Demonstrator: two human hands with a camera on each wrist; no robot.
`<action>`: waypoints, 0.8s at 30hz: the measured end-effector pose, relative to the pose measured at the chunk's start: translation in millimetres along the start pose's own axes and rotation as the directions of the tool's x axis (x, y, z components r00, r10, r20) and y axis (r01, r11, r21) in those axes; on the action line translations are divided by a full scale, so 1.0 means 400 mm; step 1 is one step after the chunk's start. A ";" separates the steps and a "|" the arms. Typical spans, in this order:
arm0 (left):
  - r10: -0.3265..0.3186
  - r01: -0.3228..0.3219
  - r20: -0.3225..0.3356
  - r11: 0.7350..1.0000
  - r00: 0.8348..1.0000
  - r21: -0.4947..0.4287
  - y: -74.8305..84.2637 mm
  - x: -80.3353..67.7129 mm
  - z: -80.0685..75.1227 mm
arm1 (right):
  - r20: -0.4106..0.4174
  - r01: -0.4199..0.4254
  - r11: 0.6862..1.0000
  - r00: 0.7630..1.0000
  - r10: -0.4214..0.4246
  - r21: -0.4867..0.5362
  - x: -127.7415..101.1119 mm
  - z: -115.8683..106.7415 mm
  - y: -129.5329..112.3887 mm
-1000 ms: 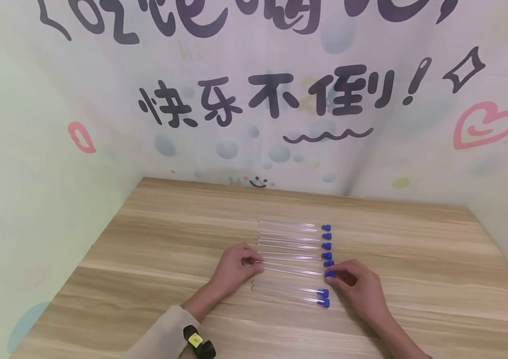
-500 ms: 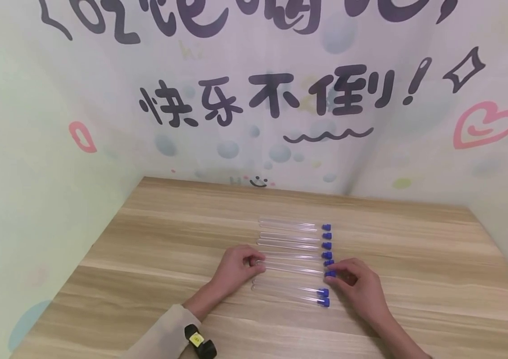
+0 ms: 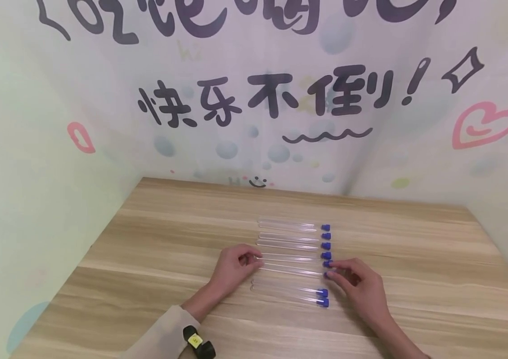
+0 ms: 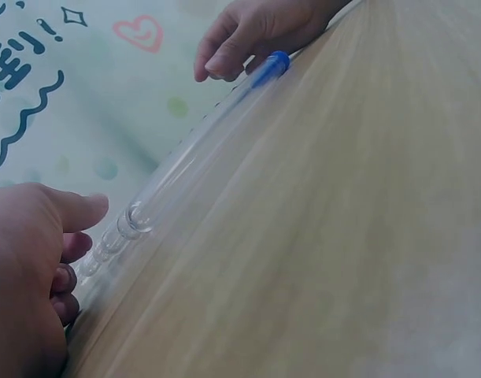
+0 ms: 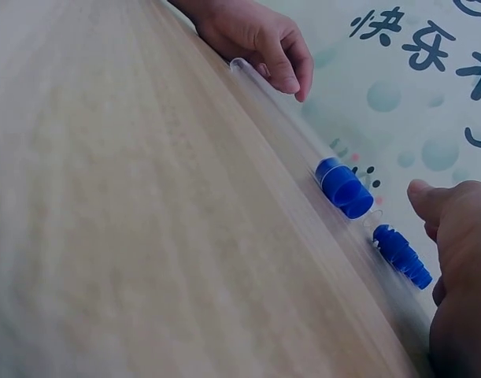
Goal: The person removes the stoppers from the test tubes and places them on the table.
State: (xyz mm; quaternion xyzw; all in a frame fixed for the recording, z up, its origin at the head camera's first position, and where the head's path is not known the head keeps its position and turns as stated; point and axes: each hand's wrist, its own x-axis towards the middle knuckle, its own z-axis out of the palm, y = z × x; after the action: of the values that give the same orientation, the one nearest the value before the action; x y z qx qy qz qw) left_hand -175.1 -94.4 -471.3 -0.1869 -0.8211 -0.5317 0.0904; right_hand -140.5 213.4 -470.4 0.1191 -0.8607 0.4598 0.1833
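Note:
In the head view my left hand (image 3: 232, 269) pinches the rounded end of a clear test tube (image 3: 292, 270) lying on the table. Opposite, at its mouth, my right hand (image 3: 365, 289) pinches a small blue cap (image 3: 327, 275) between thumb and index finger. The index fingertip is close to another blue cap (image 3: 327, 264). Nearer the person lie two tubes with blue caps (image 3: 323, 302) in their mouths. In the left wrist view these tubes (image 4: 185, 157) partly hide the row behind. The right wrist view shows my thumb, but its fingertips' contact is hidden.
Farther back several clear tubes (image 3: 287, 237) lie side by side, with loose blue caps (image 3: 326, 236) lined up at their right ends. The wooden table (image 3: 155, 229) meets a printed cloth (image 3: 218, 164) at its back edge.
My right thumb and the pinched cap have shifted slightly, the cap a little to the left toward the tube. My left fingers now cover the tube's rounded tip more.

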 end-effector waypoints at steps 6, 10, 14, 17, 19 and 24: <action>-0.024 0.024 -0.002 1.000 1.000 -0.013 0.008 -0.010 -0.003 | 0.009 0.013 0.999 1.000 -0.013 0.040 -0.009 0.001 -0.012; -0.031 0.031 0.020 0.999 0.999 -0.016 0.011 -0.022 -0.007 | 0.034 0.009 1.000 0.999 -0.010 0.024 -0.018 0.001 -0.016; -0.023 0.024 0.049 0.999 0.999 -0.023 0.016 -0.030 -0.011 | 0.067 0.019 0.999 0.998 -0.021 0.036 -0.029 0.001 -0.016; -0.023 0.025 0.068 0.999 0.997 -0.033 0.017 -0.034 -0.014 | 0.090 0.052 0.997 0.994 -0.056 0.052 -0.037 0.002 -0.015; -0.027 0.030 0.078 0.999 0.997 -0.040 0.015 -0.039 -0.017 | 0.102 0.069 0.996 0.992 -0.074 0.060 -0.042 0.002 -0.014; -0.036 0.042 0.118 0.998 0.992 -0.046 0.014 -0.050 -0.028 | 0.128 0.071 0.995 0.989 -0.080 0.073 -0.050 0.001 -0.016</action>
State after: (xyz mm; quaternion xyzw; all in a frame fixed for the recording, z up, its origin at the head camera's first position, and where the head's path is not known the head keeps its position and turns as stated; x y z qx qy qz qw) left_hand -155.3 -106.7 -469.0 -0.2040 -0.8152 -0.5413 0.0269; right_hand -120.1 210.1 -474.4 0.1876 -0.8494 0.4730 0.1398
